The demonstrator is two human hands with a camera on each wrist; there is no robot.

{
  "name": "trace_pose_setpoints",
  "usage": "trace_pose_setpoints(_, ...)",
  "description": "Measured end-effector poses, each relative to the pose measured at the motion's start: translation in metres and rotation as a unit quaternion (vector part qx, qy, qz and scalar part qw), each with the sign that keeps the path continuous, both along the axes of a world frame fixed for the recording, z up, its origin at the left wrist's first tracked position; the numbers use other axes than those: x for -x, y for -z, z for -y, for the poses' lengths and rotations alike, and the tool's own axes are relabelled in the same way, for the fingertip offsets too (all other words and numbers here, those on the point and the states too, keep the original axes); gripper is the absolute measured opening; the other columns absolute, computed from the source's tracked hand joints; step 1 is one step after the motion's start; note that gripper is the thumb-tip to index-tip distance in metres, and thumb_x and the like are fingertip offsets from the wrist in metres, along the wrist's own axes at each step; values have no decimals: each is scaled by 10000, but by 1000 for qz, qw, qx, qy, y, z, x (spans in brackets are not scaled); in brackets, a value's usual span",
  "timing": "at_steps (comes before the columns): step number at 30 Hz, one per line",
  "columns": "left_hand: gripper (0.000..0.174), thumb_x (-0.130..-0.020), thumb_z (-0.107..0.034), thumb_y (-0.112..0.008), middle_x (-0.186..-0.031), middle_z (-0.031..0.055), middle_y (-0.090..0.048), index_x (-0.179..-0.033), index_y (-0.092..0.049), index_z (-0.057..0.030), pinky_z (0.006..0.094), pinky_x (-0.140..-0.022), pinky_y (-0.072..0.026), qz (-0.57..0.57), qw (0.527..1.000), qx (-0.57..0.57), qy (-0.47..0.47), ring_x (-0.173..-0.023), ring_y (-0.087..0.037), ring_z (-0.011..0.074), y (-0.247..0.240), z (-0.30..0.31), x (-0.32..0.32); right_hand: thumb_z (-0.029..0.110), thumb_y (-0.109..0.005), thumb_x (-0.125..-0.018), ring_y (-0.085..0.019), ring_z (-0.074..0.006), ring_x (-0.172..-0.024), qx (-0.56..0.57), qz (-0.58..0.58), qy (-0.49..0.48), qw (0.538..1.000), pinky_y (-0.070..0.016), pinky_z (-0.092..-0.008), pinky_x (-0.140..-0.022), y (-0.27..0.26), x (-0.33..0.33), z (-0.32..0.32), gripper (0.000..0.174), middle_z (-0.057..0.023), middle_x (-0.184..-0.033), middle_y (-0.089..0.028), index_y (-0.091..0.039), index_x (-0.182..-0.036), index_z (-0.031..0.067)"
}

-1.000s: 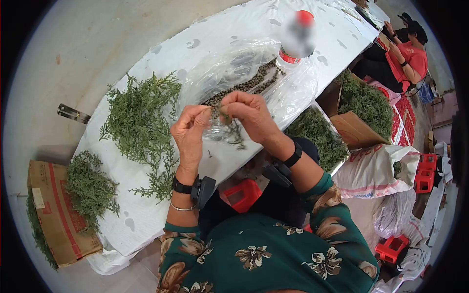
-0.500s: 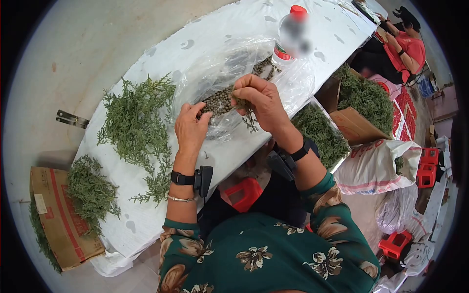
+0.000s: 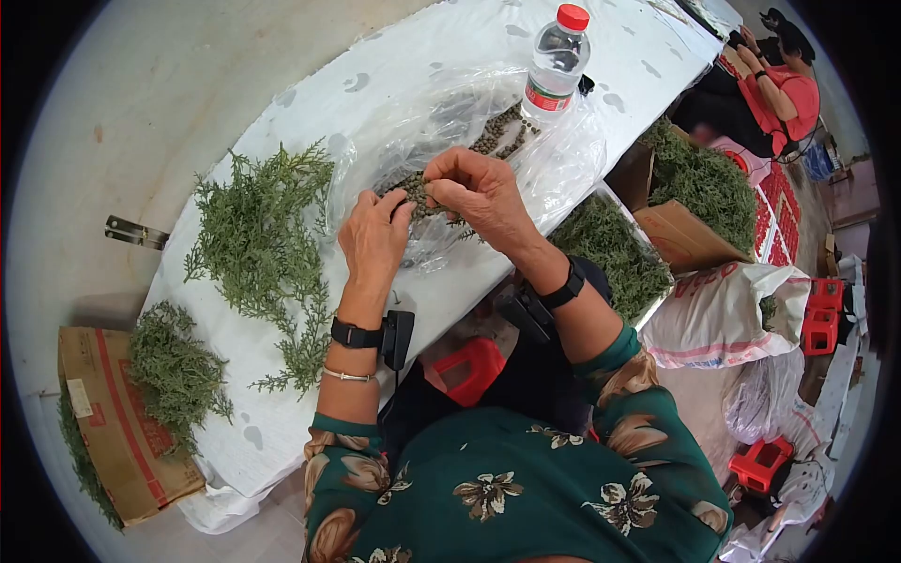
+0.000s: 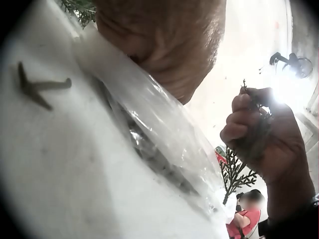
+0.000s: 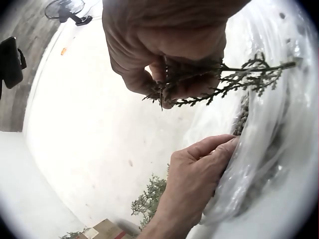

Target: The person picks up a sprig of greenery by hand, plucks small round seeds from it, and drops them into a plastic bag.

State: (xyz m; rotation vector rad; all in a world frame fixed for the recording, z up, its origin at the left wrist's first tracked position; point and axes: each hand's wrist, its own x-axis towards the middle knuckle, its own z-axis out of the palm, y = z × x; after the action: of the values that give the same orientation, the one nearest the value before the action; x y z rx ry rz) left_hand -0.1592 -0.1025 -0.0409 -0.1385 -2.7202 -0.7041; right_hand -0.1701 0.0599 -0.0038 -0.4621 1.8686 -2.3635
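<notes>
In the head view, small brown balls [image 3: 497, 131] lie spread on a clear plastic bag [image 3: 394, 141] on the white-covered table. My left hand [image 3: 371, 244] is at the near end of the pile, thumb and forefinger pinching a small brown ball that the fingertips mostly hide. Close beside it, my right hand [image 3: 483, 202] holds a green conifer sprig [image 5: 249, 74] between curled fingers and thumb; the sprig's stem sticks out past the hand in the right wrist view. A heap of green sprigs [image 3: 258, 225] lies left of my left hand.
A water bottle [image 3: 556, 66] with a red cap stands on the bag's far side. Another pile of greenery [image 3: 174, 366] sits by a cardboard box [image 3: 122, 422] at left. Boxes of greenery [image 3: 699, 192] and a white sack [image 3: 723, 324] are at right. A person in red [image 3: 788, 98] sits beyond.
My left hand has moved from beside the right hand to the brown balls, opened over them, and its fingertips have closed. The right hand keeps the sprig and has shifted slightly.
</notes>
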Motion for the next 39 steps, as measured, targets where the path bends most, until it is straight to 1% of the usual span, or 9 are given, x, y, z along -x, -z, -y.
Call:
trace_pose_setpoints(10, 141, -789, -155, -630, -772, 110, -541, -920, -649, -104, 388, -600, -455, -40, 999, -10, 25, -704, -578, 299, 14, 7, 6, 78, -613, -811, -512, -20, -628, -28, -8, 0, 1000, -389, -172, -531, 5, -2, 2, 68, 25, -703, -584, -605, -857, 28)
trace_pose_setpoints(14, 99, -814, -105, -617, -767, 94, -599, -895, -639, -52, 324, -545, -454, -119, 976, -174, 45, -612, -580, 234, 11, 12, 5, 77, -615, -812, -526, -30, -635, -18, 14, -18, 1000, -396, -178, -538, 5, -2, 5, 73, 20, -721, -590, -610, -862, 24)
trace_pose_setpoints(17, 75, -834, -65, -606, -791, 95, -648, -874, -635, -9, 246, -493, -434, 76, 867, -493, -18, -533, -552, 149, -11, 15, -10, 77, -615, -813, -539, -38, -643, -7, 23, -15, 1000, -401, -183, -544, 6, -2, 8, 76, 13, -736, -597, -615, -865, 22)
trace_pose_setpoints(18, 75, -834, -65, -606, -791, 95, -648, -874, -635, -9, 246, -493, -434, 75, 866, -494, -19, -533, -552, 149, -10, 15, -11, 79, -615, -814, -545, -42, -647, -3, 39, -22, 999, -404, -185, -547, 5, -2, 8, 79, 9, -744, -601, -617, -867, 21)
trace_pose_setpoints(21, 86, -841, -47, -604, -815, 111, -658, -875, -629, 28, 204, -462, -413, 80, 773, -625, 70, -498, -525, 101, -5, 18, -12, 82, -614, -815, -557, -50, -657, 5, 69, -42, 997, -410, -190, -552, 3, -2, 12, 84, 2, -762, -608, -620, -871, 20)
trace_pose_setpoints(26, 121, -831, -36, -606, -822, 137, -655, -917, -631, 46, 225, -478, -425, 124, 695, -703, 84, -521, -534, 119, -14, 19, -16, 95, -612, -818, -566, -59, -665, 52, 80, -69, 993, -417, -197, -550, 7, -2, 15, 90, -2, -768, -611, -621, -871, 23)
trace_pose_setpoints(29, 162, -838, -44, -598, -842, 149, -652, -967, -626, 49, 241, -507, -439, 162, 608, -771, 97, -553, -541, 123, -19, 17, -19, 99, -609, -822, -567, -61, -665, 55, 92, -69, 992, -418, -200, -548, 7, -3, 16, 91, -2, -767, -610, -619, -872, 23)
trace_pose_setpoints(34, 187, -845, -48, -591, -857, 152, -647, -1003, -620, 46, 257, -545, -451, 168, 605, -771, 104, -587, -549, 129, -18, 21, -19, 98, -595, -833, -566, -63, -663, 87, 123, -66, 986, -419, -203, -542, 5, -5, 16, 85, 0, -757, -605, -609, -877, 27)
trace_pose_setpoints(39, 180, -847, -41, -585, -852, 131, -644, -1009, -619, 31, 265, -574, -448, 183, 558, -801, 118, -598, -548, 127, -13, 21, -18, 91, -586, -841, -559, -56, -665, 55, 90, -52, 993, -421, -204, -544, 7, -6, 16, 74, 6, -745, -593, -596, -871, 24)
